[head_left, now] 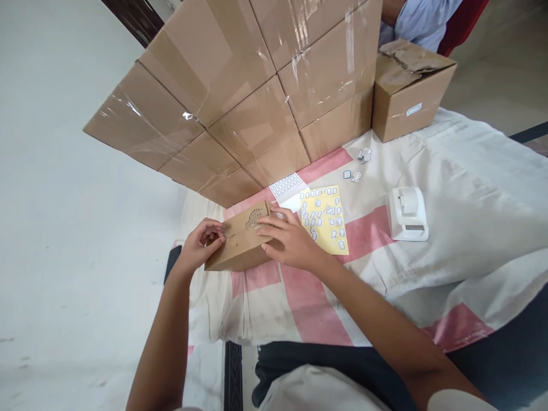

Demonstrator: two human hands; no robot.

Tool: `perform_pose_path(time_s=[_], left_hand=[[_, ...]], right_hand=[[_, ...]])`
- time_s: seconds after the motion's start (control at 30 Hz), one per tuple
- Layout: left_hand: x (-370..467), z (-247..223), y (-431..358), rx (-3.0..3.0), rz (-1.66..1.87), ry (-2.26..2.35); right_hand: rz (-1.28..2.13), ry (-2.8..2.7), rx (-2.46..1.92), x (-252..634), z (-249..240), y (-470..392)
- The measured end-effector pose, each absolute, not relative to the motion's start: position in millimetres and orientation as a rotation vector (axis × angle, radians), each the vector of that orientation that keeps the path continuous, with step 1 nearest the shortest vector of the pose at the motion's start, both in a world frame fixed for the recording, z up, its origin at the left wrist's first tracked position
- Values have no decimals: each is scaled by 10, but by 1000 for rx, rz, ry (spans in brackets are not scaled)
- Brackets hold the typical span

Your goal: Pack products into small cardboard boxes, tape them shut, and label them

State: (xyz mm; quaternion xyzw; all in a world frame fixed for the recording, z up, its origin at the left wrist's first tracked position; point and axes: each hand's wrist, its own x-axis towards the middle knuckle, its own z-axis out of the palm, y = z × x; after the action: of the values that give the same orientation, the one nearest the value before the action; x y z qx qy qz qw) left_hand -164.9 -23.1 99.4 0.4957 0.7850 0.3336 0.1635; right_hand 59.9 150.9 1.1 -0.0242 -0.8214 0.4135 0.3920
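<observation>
A small cardboard box (pixel 242 242) lies on the cloth-covered table before me, with a torn, ridged patch on its upper face. At the box's left end is my left hand (pixel 202 244), its fingers curled and the thumb and fingertips close together in a pinch. Whatever is between those fingertips is too small to make out. My right hand (pixel 293 238) rests over the right end of the box, its fingers stretched and apart on the cardboard. Just right of this hand is a yellow sheet (pixel 323 228) bearing several small blue-edged labels.
Taped cartons (pixel 252 97) form a tall stack behind the box. Another carton (pixel 406 100) stands back right, near a person's sleeve (pixel 422 23). A white tape dispenser (pixel 407 214), loose labels (pixel 357 177), a white label sheet (pixel 286 187) and a black phone-like object (pixel 172 264) lie around.
</observation>
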Motion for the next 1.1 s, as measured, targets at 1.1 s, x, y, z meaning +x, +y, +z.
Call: perform_pose_path(time_s=[1.1], left_hand=[[-1785, 810, -36, 1203, 762, 2564]], right_hand=[[1053, -2109, -70, 614, 32, 1516]])
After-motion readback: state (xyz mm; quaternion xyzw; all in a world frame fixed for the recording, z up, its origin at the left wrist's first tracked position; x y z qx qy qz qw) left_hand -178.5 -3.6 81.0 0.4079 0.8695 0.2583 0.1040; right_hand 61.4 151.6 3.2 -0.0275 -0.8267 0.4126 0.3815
